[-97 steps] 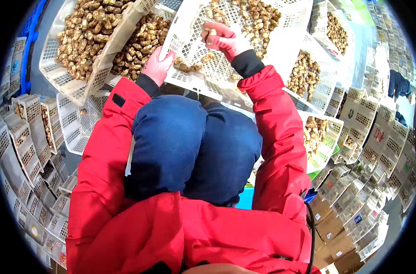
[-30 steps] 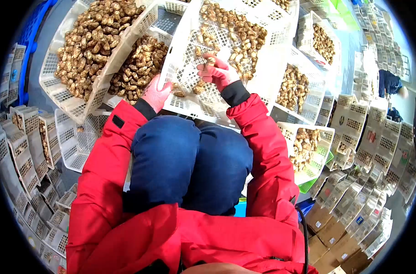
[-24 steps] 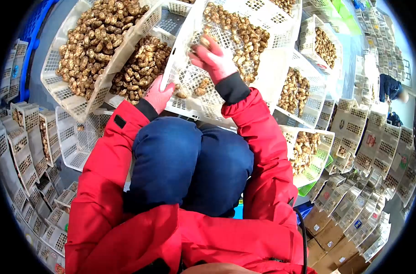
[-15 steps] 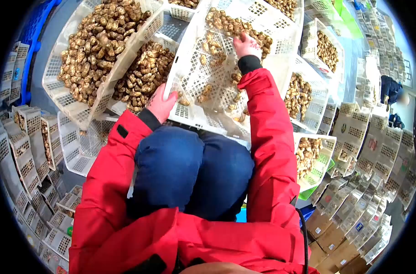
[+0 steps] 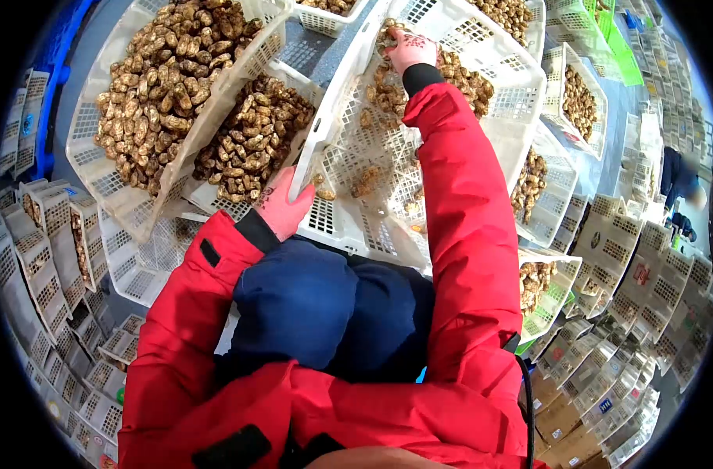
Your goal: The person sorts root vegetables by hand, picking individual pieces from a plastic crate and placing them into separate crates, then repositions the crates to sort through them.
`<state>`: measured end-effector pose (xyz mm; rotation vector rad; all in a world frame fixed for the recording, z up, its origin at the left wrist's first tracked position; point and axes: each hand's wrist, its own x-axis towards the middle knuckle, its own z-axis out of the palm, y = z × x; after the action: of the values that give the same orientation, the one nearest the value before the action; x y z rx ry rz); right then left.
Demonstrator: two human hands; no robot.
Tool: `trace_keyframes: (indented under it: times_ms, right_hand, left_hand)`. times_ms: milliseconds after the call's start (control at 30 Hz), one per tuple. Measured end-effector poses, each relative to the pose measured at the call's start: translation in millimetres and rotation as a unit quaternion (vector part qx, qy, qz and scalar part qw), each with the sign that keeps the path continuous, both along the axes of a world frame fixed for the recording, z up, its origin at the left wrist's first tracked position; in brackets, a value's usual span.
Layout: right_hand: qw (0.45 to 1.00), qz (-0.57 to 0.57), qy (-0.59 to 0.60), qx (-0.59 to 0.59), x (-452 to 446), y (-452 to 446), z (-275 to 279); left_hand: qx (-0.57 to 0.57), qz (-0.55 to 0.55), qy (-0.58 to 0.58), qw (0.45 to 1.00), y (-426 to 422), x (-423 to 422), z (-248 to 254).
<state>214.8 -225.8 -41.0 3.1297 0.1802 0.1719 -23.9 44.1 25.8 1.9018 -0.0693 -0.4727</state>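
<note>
Plainly, the lumpy brown pieces (image 5: 467,84) look knobbly and mottled, dark brown broken by paler tan patches; they lie in a white crate (image 5: 517,94) with a perforated floor and walls, mostly banked towards its far end, with a few scattered nearer the person. The left hand (image 5: 284,205) has its grip clasped on the crate's near-left rim. At the far-left end, the right hand (image 5: 412,51) has its fingers down among the pieces; whether its grip encloses any cannot be told. Half a second earlier, that hand was over the right part of the bank, while the left was already at the rim.
</note>
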Motion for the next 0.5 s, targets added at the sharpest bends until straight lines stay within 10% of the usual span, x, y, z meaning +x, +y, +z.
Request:
trace_keyframes:
  times_ms: [133,167,267,500]
  right_hand:
    - [0.902,-0.11,0.02,0.416,-18,-8,13]
    - [0.741,-0.101,0.026,0.663,-29,-9,23]
    - [0.464,-0.051,0.144,0.872,-68,-22,38]
    - [0.393,-0.019,0.197,0.898,-122,12,86]
  left_hand:
    - [0.01,-0.008,-0.02,1.0,4,0,-8]
    - [0.006,-0.004,-0.021,1.0,4,0,-10]
    - [-0.039,0.009,-0.019,0.999,3,-3,-19]
    - [-0.047,0.014,0.026,0.998,3,-2,-16]
